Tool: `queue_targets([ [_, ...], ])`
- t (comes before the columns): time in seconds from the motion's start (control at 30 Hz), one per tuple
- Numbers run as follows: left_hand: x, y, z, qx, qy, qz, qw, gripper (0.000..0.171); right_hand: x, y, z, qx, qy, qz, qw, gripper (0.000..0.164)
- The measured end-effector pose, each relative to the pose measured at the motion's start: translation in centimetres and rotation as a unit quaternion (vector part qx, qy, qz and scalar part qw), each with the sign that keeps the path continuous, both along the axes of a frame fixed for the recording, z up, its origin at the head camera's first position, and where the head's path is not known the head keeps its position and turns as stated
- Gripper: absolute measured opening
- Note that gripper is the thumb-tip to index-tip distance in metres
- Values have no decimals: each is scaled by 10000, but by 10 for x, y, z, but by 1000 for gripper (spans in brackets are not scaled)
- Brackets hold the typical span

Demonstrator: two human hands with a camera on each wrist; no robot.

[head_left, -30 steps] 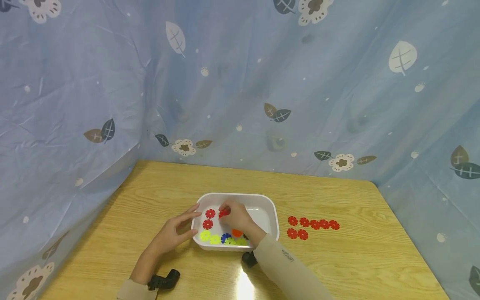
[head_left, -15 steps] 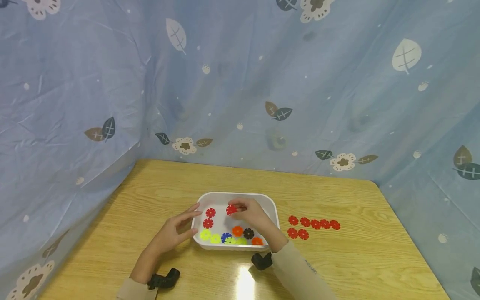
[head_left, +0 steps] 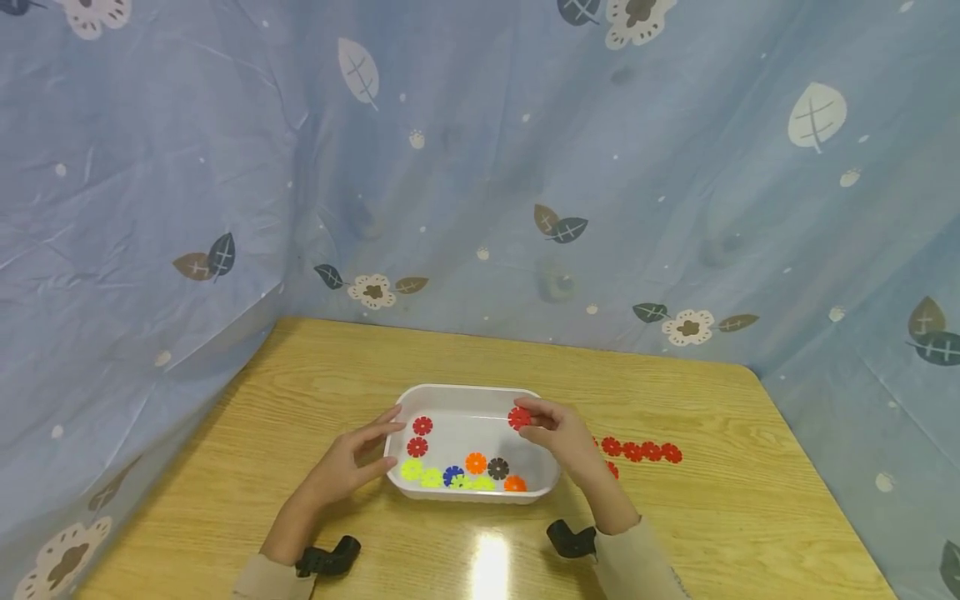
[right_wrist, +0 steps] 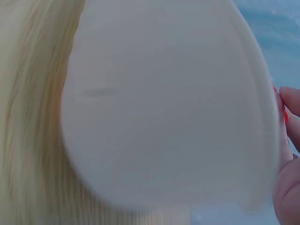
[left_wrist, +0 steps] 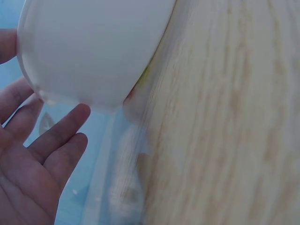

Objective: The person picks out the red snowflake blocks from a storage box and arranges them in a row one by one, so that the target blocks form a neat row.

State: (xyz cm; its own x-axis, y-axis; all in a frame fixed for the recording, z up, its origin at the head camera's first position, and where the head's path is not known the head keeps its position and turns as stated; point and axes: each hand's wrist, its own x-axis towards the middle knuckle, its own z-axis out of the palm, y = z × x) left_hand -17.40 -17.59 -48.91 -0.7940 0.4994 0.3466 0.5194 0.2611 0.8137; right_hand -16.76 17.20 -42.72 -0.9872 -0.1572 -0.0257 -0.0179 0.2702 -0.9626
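Observation:
My left hand [head_left: 341, 471] rests at the left end of a white plastic tray [head_left: 465, 387], its fingertips and thumb touching the rim. In the left wrist view, the fingers of the left hand [left_wrist: 28, 173] lie fairly straight along the tray's outer wall [left_wrist: 93, 51]. Between thumb and fingers, my right hand [head_left: 567, 439] pinches a red notched plastic disc [head_left: 518, 418] over the tray's right end. The right wrist view has the tray wall [right_wrist: 164, 103] covering most of the scene, with part of the right hand [right_wrist: 289, 187] at the edge.
Inside the tray lie two red discs [head_left: 417, 447], yellow-green ones [head_left: 412, 470], two orange [head_left: 476, 463], a blue [head_left: 452, 476] and a black one [head_left: 498, 468]. Several red discs [head_left: 651, 451] lie on the wooden table [head_left: 720, 517], partly behind the right hand. A patterned curtain [head_left: 480, 167] surrounds the table.
My right hand has lifted a red disc from the tray's middle and carried it right, to the tray's right end. The left hand has stayed on the rim.

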Motion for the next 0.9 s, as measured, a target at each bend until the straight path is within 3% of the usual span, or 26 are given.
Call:
queue_targets([
  [0.17, -2, 1, 0, -10, -24, -14, 10000, 45, 10, 29, -6, 98, 172, -601, 9980, 44],
  [0.4, -2, 4, 3, -37, 3, -23, 10000, 44, 26, 78, -27, 335, 8, -1029, 9941, 48],
  [0.7, 6, 6, 25, -136, 84, 58, 9999, 42, 41, 121, -41, 550, -609, -1575, 9841, 50],
  [0.9, 0, 2, 13, -198, 20, 135, 9997, 44, 43, 131, -47, 922, -665, -1718, 9785, 48],
])
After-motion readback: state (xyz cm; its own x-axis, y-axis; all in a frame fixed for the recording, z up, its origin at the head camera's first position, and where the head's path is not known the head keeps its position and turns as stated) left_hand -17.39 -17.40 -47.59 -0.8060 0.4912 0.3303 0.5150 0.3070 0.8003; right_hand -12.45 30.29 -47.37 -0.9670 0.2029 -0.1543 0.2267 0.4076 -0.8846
